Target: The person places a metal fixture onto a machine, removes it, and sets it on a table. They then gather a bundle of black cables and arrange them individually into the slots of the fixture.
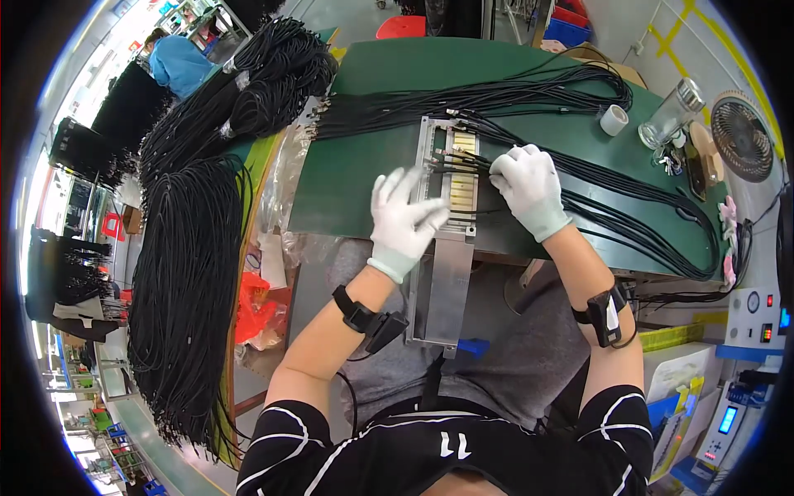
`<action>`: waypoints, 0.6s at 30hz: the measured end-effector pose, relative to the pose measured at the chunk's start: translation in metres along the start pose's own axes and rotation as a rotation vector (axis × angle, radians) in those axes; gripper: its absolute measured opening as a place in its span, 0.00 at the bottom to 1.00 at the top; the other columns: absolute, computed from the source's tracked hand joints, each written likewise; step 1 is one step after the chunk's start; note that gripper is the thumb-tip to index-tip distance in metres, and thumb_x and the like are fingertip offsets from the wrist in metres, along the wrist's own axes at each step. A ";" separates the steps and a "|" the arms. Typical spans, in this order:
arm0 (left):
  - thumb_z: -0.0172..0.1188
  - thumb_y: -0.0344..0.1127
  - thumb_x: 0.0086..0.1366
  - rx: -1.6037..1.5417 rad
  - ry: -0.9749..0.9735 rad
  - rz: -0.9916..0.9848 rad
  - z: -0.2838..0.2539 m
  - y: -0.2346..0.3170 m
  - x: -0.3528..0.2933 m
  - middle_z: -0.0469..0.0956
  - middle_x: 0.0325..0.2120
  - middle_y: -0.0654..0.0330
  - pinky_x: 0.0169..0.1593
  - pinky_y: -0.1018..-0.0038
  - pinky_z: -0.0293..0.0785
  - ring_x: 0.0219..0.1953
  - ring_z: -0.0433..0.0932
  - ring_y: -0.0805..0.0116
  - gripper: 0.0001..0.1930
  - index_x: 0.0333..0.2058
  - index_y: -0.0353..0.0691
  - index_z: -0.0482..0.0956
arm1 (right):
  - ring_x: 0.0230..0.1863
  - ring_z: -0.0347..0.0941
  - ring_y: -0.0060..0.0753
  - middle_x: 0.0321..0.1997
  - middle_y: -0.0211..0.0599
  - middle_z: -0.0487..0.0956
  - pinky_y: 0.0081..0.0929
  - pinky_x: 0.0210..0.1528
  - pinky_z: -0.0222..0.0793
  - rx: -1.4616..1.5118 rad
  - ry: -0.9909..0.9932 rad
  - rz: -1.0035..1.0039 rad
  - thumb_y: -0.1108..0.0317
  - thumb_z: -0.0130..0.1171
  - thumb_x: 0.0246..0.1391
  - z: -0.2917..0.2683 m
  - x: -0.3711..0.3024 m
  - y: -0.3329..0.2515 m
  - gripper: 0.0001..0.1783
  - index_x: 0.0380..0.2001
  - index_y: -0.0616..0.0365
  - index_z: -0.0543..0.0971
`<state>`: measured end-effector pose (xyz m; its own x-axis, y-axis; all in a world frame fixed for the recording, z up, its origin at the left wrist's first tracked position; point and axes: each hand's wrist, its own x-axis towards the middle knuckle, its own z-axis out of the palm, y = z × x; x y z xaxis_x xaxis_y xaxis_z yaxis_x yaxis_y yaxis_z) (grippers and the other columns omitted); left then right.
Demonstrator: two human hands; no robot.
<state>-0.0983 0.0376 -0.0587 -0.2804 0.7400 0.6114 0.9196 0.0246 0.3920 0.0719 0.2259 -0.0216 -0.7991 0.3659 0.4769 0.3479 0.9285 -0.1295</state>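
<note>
A metal fixture (444,289) with a row of yellowish slots (461,192) stands in front of me and overhangs the table's near edge. Several black cables (463,159) lie with their ends across the upper slots. My left hand (403,221), in a white glove, hovers at the fixture's left side, its fingers spread and slightly blurred, holding nothing. On the other side my gloved right hand (529,186) has its fingers curled and pinched at the black cables just right of the slots. Its fingertips partly hide the cables there.
Long black cable bundles (612,211) run right across the green table (372,62). Large cable heaps (194,273) hang at left. At right are a white tape roll (614,121), a glass bottle (668,116), a fan (741,136) and a phone (696,178). A person in blue (178,64) sits far left.
</note>
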 end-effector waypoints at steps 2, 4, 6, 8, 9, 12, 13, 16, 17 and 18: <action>0.69 0.44 0.58 -0.125 0.186 -0.208 0.000 -0.006 0.002 0.78 0.53 0.49 0.64 0.52 0.63 0.58 0.70 0.44 0.10 0.32 0.45 0.85 | 0.42 0.74 0.39 0.33 0.29 0.79 0.37 0.44 0.67 0.038 0.039 -0.013 0.65 0.70 0.43 -0.005 -0.001 -0.004 0.09 0.30 0.49 0.81; 0.69 0.42 0.58 -0.132 0.198 -0.209 -0.002 -0.010 0.000 0.79 0.51 0.50 0.62 0.53 0.65 0.57 0.72 0.45 0.10 0.30 0.43 0.83 | 0.41 0.74 0.40 0.33 0.30 0.79 0.37 0.44 0.67 0.168 0.051 -0.092 0.65 0.71 0.43 -0.011 -0.002 -0.008 0.10 0.30 0.50 0.81; 0.70 0.38 0.57 -0.157 0.215 -0.197 -0.003 -0.010 0.001 0.80 0.48 0.51 0.58 0.55 0.69 0.54 0.74 0.47 0.11 0.28 0.38 0.80 | 0.41 0.74 0.40 0.33 0.30 0.80 0.37 0.43 0.67 0.229 0.057 -0.128 0.65 0.71 0.43 -0.013 -0.004 -0.011 0.10 0.30 0.50 0.81; 0.70 0.38 0.57 -0.228 0.182 -0.174 -0.003 -0.006 0.003 0.81 0.47 0.51 0.58 0.56 0.69 0.54 0.74 0.48 0.11 0.28 0.38 0.80 | 0.40 0.74 0.41 0.33 0.30 0.80 0.37 0.43 0.67 0.297 0.103 -0.142 0.64 0.72 0.42 -0.012 -0.003 -0.019 0.11 0.30 0.49 0.81; 0.70 0.38 0.57 -0.294 0.150 -0.153 -0.004 -0.004 0.003 0.81 0.47 0.51 0.58 0.56 0.69 0.54 0.74 0.49 0.11 0.29 0.38 0.80 | 0.39 0.74 0.42 0.33 0.30 0.80 0.37 0.42 0.67 0.333 0.127 -0.149 0.63 0.72 0.42 -0.011 -0.002 -0.024 0.11 0.30 0.49 0.81; 0.70 0.39 0.57 -0.367 0.092 -0.087 -0.007 0.000 0.004 0.81 0.47 0.52 0.58 0.58 0.69 0.54 0.73 0.50 0.11 0.29 0.38 0.80 | 0.39 0.74 0.42 0.32 0.30 0.79 0.37 0.43 0.67 0.435 0.095 -0.222 0.61 0.72 0.42 -0.006 0.001 -0.057 0.12 0.29 0.50 0.81; 0.70 0.40 0.57 -0.374 0.070 -0.041 -0.009 0.001 0.005 0.81 0.47 0.52 0.58 0.59 0.69 0.55 0.73 0.50 0.12 0.29 0.38 0.80 | 0.38 0.74 0.42 0.31 0.30 0.79 0.37 0.43 0.67 0.484 0.079 -0.259 0.61 0.72 0.42 -0.006 0.001 -0.062 0.12 0.29 0.50 0.81; 0.71 0.40 0.57 -0.356 0.036 -0.008 -0.014 0.008 0.008 0.81 0.48 0.53 0.58 0.60 0.69 0.55 0.73 0.51 0.12 0.28 0.38 0.81 | 0.38 0.74 0.42 0.30 0.31 0.79 0.37 0.43 0.67 0.509 -0.012 -0.215 0.59 0.72 0.42 -0.006 0.002 -0.055 0.13 0.29 0.50 0.81; 0.71 0.41 0.57 -0.328 0.028 -0.021 -0.014 0.010 0.009 0.81 0.48 0.53 0.58 0.60 0.69 0.56 0.73 0.52 0.12 0.28 0.38 0.81 | 0.38 0.74 0.42 0.30 0.31 0.79 0.37 0.43 0.67 0.522 -0.059 -0.198 0.58 0.72 0.42 -0.007 0.003 -0.054 0.13 0.28 0.51 0.80; 0.71 0.41 0.56 -0.300 0.021 -0.036 -0.014 0.012 0.009 0.81 0.48 0.53 0.58 0.60 0.69 0.56 0.73 0.52 0.13 0.27 0.38 0.81 | 0.38 0.74 0.42 0.30 0.31 0.79 0.37 0.43 0.67 0.523 -0.061 -0.200 0.58 0.72 0.42 -0.008 0.003 -0.052 0.13 0.28 0.51 0.80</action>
<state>-0.0943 0.0350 -0.0384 -0.3197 0.7280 0.6065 0.7875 -0.1518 0.5973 0.0554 0.1777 -0.0067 -0.8567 0.1682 0.4876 -0.0904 0.8817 -0.4630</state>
